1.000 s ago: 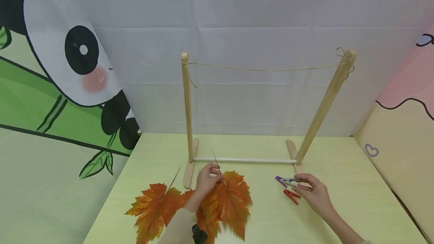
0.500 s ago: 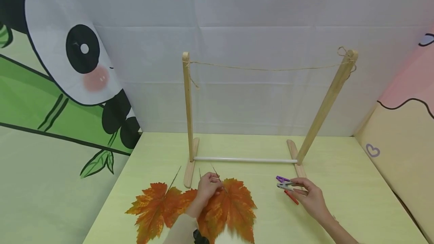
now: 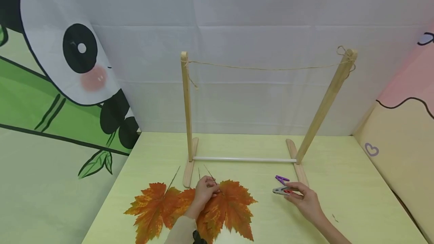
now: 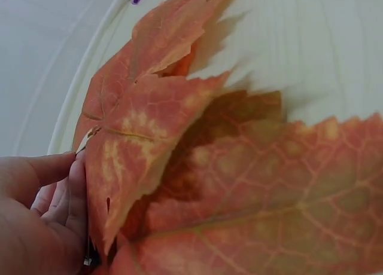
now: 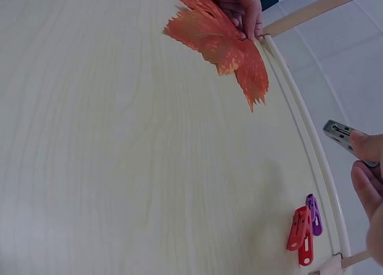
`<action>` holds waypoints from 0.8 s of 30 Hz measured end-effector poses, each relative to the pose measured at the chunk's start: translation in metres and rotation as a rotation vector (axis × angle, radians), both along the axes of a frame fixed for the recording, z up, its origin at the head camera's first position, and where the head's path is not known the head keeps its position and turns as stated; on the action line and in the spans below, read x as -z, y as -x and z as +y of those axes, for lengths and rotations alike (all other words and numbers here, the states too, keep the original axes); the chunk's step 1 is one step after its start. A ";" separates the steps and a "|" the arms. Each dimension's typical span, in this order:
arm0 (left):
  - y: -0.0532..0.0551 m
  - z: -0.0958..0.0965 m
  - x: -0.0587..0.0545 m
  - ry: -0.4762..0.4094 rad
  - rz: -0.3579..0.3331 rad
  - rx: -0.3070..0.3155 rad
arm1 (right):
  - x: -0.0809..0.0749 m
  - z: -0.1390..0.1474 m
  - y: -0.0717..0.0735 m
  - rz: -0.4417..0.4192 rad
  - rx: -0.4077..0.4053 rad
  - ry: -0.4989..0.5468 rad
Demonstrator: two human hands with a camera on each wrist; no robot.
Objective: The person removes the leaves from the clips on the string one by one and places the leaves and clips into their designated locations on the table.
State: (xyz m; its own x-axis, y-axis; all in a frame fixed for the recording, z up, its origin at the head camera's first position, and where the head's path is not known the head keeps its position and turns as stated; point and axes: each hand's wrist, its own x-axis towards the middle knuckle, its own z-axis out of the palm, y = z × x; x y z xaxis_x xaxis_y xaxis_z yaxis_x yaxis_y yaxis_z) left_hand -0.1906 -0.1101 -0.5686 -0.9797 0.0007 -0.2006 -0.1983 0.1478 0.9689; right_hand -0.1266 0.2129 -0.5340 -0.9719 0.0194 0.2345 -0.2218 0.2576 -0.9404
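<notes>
My left hand (image 3: 203,195) pinches the stem of an orange maple leaf (image 3: 235,210), thumb against fingers at the stem's base in the left wrist view. The leaf hangs over other leaves, partly covering them. Over to the right, my right hand (image 3: 306,202) holds a grey clothespin (image 3: 279,191) by one end between thumb and fingers, above the table. A purple clothespin (image 3: 282,179) lies just beyond it. The red clothespin (image 5: 300,233) lies beside the purple one in the right wrist view; the grey one and my fingers mostly hide it in the head view.
Another orange leaf (image 3: 152,206) lies at the left, its stem pointing away. Behind the hands stands a wooden frame with two posts (image 3: 325,112), a white bottom rod (image 3: 244,159) and a string (image 3: 264,69) tied between the tops. A pale wall cloth is behind.
My right hand has lifted the grey clothespin off the other two and drawn it slightly left and nearer. The left hand has come a little nearer with its leaf, whose stem now tilts further left.
</notes>
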 end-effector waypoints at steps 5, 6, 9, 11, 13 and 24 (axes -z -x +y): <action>0.002 -0.001 0.006 0.002 0.045 0.013 | 0.004 -0.001 -0.001 -0.008 0.011 -0.033; 0.002 -0.001 0.007 0.006 0.054 0.013 | 0.004 -0.002 -0.001 -0.017 0.013 -0.037; 0.003 -0.001 0.008 0.025 0.068 0.011 | 0.006 -0.003 -0.003 -0.060 0.023 -0.037; 0.002 -0.001 0.009 0.042 0.086 0.016 | 0.007 -0.004 -0.004 -0.077 0.031 -0.029; 0.002 0.000 0.009 0.053 0.097 0.018 | 0.008 -0.005 -0.005 -0.079 0.037 -0.018; 0.000 0.001 0.008 0.099 0.128 0.014 | 0.019 -0.007 -0.006 0.005 0.026 0.002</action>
